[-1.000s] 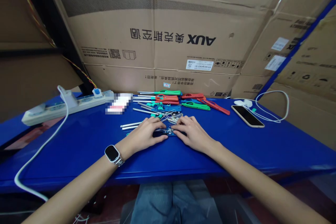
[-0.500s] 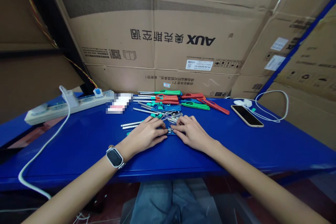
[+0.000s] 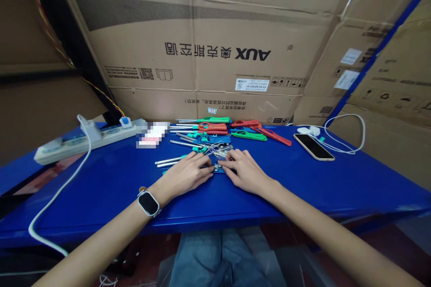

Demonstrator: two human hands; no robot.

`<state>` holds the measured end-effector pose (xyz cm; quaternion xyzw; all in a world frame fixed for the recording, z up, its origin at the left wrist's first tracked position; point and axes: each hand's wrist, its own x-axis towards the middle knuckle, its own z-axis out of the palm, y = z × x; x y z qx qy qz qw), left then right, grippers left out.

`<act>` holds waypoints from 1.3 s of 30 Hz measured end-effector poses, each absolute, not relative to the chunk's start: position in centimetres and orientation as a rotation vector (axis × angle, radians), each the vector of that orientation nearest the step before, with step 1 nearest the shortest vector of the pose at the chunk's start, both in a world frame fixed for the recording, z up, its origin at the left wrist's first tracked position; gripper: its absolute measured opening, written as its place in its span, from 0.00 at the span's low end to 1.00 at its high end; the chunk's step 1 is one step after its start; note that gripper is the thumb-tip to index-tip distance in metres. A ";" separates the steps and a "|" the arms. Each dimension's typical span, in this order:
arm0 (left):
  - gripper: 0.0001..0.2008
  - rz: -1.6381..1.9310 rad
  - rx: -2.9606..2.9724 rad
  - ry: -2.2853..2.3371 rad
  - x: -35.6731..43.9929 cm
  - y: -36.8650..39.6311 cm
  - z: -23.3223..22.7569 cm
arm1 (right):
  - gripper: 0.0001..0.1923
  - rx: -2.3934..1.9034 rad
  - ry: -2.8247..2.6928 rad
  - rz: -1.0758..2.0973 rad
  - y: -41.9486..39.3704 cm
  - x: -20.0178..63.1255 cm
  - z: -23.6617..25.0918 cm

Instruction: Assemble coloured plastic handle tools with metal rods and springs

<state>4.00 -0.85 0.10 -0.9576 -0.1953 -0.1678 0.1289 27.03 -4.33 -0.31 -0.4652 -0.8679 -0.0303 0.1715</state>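
Pinching from both sides, the left hand and right hand close their fingertips on a small metal part lying on the blue table. It looks light, stiff, maybe slippery; its ends seem best to hold. Lighters crowd behind; the near edge has free room.

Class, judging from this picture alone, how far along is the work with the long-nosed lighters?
Done: unclear; coloured lighters lie in a loose pile at the back. In hand: the left hand and right hand meet on a small metal part on the blue table. Left: loose metal tubes beside the hands.
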 end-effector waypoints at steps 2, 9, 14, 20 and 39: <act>0.13 -0.490 -2.780 -0.573 4.0 -0.9 0.1 | 0.16 -1.314 -2.467 -0.098 -4.6 27.1 -0.3; 0.14 -0.473 -2.774 -0.592 4.0 -1.0 -0.1 | 0.15 -1.182 -2.535 -0.216 -5.8 27.7 0.0; 0.12 -0.468 -2.793 -0.621 4.1 -0.9 -0.1 | 0.13 -1.164 -2.560 -0.160 -6.1 27.6 0.2; 0.14 -0.476 -2.856 -0.690 4.4 -0.8 -0.2 | 0.15 -1.157 -2.548 -0.058 -5.9 27.8 0.5; 0.16 -0.637 -3.072 -1.151 1.4 0.2 0.4 | 0.12 -1.080 -2.550 -0.051 -4.7 28.4 0.4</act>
